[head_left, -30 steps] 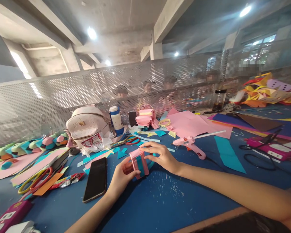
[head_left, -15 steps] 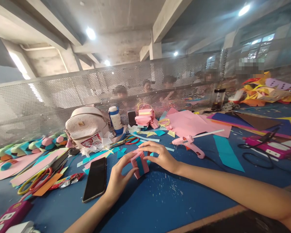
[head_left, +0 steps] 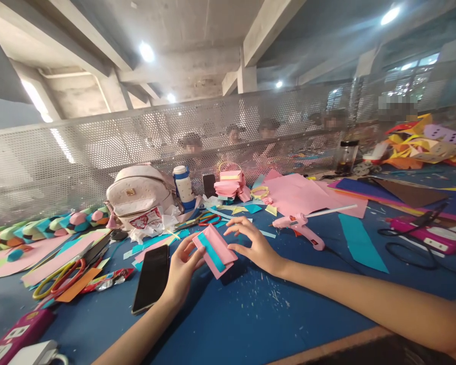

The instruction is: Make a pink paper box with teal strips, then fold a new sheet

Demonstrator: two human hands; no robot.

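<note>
a shiny red packet [head_left: 106, 281] lies at the left, then a dark phone [head_left: 151, 280] flat on the blue table [head_left: 258, 324]. beside it the left hand [head_left: 184, 268] pinches a pink paper box [head_left: 216, 251] with a blue band, tilted, between both hands. the right hand [head_left: 255, 247] curves near it, fingers spread; i can't tell whether its thumb touches. further right rest a pink glue gun [head_left: 299, 226] and a blue paper strip [head_left: 363, 244].

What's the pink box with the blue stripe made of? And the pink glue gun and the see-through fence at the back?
The pink box: probably matte paper or thin card, with flat faces and creased edges. The glue gun: likely smooth, hard plastic, from its molded shape. The fence: seemingly dull grey metal, punched with rows of little holes.
</note>
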